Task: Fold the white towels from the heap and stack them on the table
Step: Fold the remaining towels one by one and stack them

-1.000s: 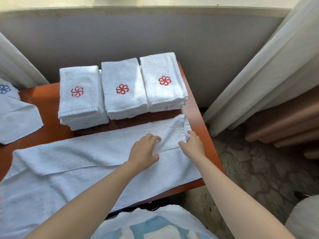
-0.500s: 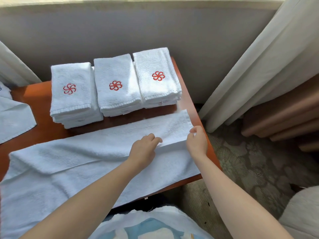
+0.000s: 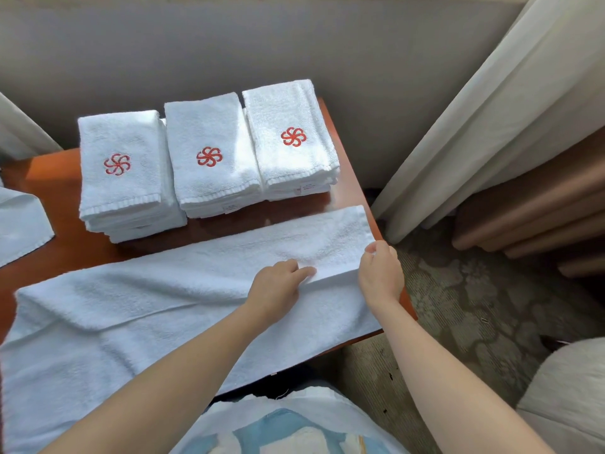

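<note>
- Two bare forearms are reaching out over a white and blue cloth at our lap. We are unable to tell whether it belongs to the heap.
- We are working on one long towel. It is lying across the near half of the table, with its near edge drooping over the table's front toward the left. Its far long side is already lying turned over as a strip.
- Our left hand is resting on the towel with its fingers loosely bent, gripping nothing. The index finger is pressing down at the folded edge.
- Our right hand is pinching the towel's right end between thumb and fingers, beside the table's right edge. The top layer there is standing slightly raised.
- We are judging the terry to be light, soft and limp. It is likely to sag wherever nothing is supporting it, and to cling to itself rather than slide.
- Taking it by the end edge or the corners, with the other hand pinning the crease, is looking like the surest hold.
- Farther back, the left stack, middle stack and right stack of folded towels are sitting side by side. Each is showing a red pinwheel emblem on top.
- At the far left edge, another white towel is lying partly out of view.
- Beyond them, a grey wall and a pale curtain are closing off the view.
</note>
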A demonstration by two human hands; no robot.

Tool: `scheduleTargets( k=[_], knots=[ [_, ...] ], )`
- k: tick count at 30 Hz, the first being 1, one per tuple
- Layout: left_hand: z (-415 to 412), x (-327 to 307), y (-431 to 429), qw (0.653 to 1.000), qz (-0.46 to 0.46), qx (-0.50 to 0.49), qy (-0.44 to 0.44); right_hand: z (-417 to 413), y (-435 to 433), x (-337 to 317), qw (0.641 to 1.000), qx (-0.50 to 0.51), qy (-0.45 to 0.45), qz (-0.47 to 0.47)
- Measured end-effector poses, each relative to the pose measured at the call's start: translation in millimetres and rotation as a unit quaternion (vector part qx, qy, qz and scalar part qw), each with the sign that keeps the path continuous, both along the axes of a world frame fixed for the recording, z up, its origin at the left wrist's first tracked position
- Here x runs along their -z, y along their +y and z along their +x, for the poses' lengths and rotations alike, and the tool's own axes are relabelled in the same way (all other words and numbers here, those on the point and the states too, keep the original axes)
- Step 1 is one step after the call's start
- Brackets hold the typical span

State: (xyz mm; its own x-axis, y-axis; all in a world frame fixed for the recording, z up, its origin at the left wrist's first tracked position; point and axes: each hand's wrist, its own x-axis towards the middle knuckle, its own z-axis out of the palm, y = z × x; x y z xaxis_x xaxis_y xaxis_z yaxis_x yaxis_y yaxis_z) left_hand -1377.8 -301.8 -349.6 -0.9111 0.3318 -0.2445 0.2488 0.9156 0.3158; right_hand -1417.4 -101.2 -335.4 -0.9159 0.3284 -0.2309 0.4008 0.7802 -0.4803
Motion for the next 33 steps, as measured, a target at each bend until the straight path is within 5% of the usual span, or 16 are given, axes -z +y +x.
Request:
scheduleTargets(
  k=[5,10,18,26,33],
  knots=[
    [-9.1,1.1,7.5,0.999,-0.010,0.040,-0.027,-3.7,8.0,0.1,1.000,-0.004,-0.022,0.015],
    [-18.4,-5.9,0.3,0.993,0.072,0.032,-0.091,-3.2,12.2,0.4,0.997,-0.029,-0.046,0.058],
    [-63.3,-16.8,-6.3,0.992,0.059,-0.109,0.013,-50.3,-3.3,-15.2,0.997,0.014,-0.007,-0.077],
    [-86.9,-9.2,-7.1,0.990,0.018,-0.142,-0.008,-79.5,1.6,-7.6,0.992,0.027,-0.085,-0.090],
    [-89.8,-2.0,-9.5,0.993,-0.007,-0.112,0.026,-82.1,3.0,-2.3,0.995,0.013,-0.014,-0.101]
  ],
)
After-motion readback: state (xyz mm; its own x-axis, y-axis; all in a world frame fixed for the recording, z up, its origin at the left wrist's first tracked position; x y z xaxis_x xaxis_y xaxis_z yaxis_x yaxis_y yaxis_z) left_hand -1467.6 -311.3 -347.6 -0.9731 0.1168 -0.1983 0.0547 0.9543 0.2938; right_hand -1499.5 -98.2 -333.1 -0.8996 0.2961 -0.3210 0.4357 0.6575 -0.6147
